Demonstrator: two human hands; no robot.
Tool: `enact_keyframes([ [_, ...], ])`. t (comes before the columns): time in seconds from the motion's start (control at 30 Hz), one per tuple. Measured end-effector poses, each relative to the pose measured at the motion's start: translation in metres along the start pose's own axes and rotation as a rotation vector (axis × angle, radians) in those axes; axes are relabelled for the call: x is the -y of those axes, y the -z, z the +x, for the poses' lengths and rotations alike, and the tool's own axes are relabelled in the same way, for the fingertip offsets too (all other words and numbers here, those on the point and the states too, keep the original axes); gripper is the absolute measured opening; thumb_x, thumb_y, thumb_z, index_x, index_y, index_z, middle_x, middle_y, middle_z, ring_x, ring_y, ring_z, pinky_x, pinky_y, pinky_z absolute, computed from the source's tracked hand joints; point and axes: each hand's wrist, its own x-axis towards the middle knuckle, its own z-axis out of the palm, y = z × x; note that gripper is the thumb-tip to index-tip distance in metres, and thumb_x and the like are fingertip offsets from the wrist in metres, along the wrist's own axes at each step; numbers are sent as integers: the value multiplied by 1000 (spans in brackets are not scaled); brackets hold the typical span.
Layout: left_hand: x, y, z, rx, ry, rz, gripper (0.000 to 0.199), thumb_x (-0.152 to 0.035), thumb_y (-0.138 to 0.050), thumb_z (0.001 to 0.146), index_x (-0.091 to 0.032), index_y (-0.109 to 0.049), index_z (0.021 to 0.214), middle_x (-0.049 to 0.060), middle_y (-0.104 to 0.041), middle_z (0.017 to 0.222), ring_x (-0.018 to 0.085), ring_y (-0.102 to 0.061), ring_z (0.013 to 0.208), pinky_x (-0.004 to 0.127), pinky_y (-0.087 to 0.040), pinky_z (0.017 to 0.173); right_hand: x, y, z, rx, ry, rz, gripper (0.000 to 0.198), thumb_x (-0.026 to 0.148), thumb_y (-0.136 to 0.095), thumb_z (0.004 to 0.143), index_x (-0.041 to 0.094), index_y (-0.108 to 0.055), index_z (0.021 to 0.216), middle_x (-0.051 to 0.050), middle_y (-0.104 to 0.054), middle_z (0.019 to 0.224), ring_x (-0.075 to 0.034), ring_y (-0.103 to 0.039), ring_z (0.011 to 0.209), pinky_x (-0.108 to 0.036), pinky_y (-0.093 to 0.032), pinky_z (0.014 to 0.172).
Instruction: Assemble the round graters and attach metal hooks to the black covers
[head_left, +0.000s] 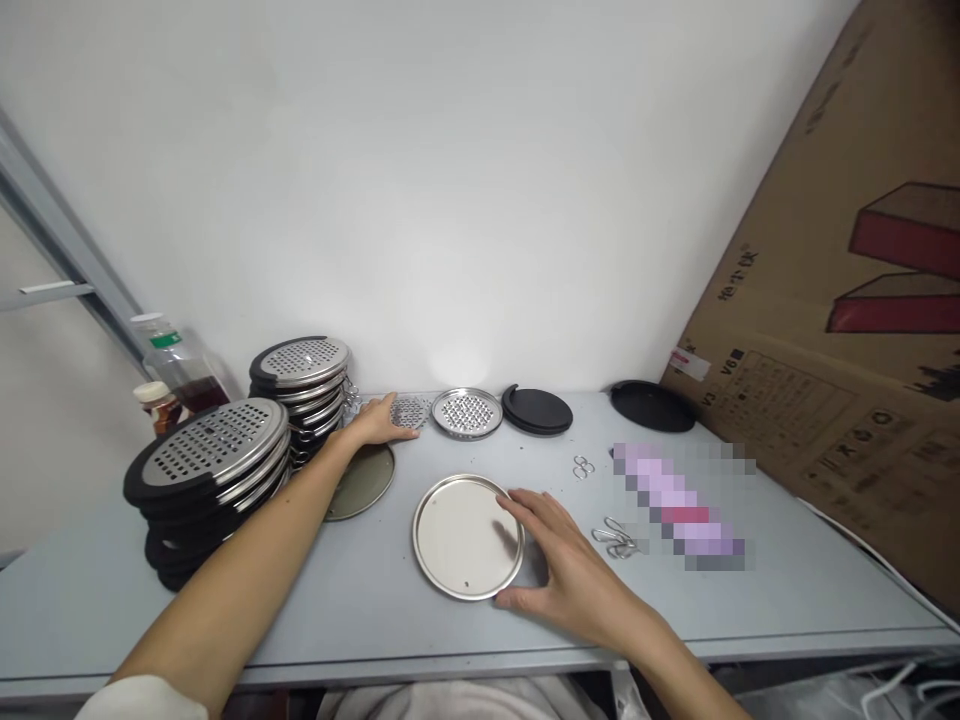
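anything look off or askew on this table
The front stack of perforated discs leans, its layers slid sideways rather than squared up. Nothing looks spilled or damaged. The left hand rests on a perforated piece by the wall; the right hand touches the edge of the plain round tray.

I see the round silver metal tray (466,536) near the grey table's (787,590) front edge, two stacks of perforated discs (214,470) at its left edge, black round lids (537,409) along its back edge.
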Motion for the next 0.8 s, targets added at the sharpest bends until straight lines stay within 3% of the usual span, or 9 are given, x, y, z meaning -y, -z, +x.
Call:
enact_keyframes([
  [0.13, -8, 4, -9, -23, 0, 24, 114, -64, -76, 60, -12, -27, 149, 25, -34, 151, 42, -33, 139, 44, -30, 110, -3, -1, -1, 2, -10, 5, 94, 56, -78, 68, 34, -35, 149, -10, -33, 155, -39, -21, 145, -60, -24, 116],
  [0.27, -28, 12, -45, -63, -61, 20, 113, -64, -72, 67, -16, -19, 154, 22, -30, 153, 40, -28, 141, 44, -27, 113, -2, -2, -1, 5, -16, -3, 93, 56, -77, 69, 34, -34, 149, -9, -33, 156, -38, -20, 146, -59, -23, 117],
  [0.33, -42, 12, -75, -55, -145, -7, 109, -65, -72, 68, -24, -20, 154, 15, -30, 154, 36, -28, 142, 42, -28, 114, 1, 0, 0, -3, 5, -8, 92, 55, -77, 70, 33, -34, 149, -8, -35, 154, -37, -22, 145, -58, -23, 117],
  [0.43, -61, 4, -119, 56, -404, -108, 101, -60, -76, 68, -33, -27, 152, 10, -26, 156, 33, -28, 143, 44, -30, 114, 6, 3, 1, -32, 53, -1, 94, 52, -77, 71, 33, -30, 150, -9, -40, 151, -33, -32, 141, -54, -26, 117],
  [0.53, -72, -11, -149, 138, -485, -152, 102, -52, -84, 61, -35, -35, 148, 9, -25, 157, 34, -26, 144, 46, -30, 115, 7, 4, 1, -52, 78, 4, 95, 51, -77, 72, 32, -28, 151, -9, -42, 149, -32, -36, 138, -53, -29, 116],
  [0.8, -72, -30, -156, 231, -540, -246, 102, -53, -87, 56, -32, -42, 146, 11, -28, 155, 35, -28, 143, 47, -30, 115, 0, 0, -1, -17, 62, -74, 75, 55, -72, 76, 35, -45, 143, -8, -38, 152, -34, -31, 142, -55, -25, 117],
])
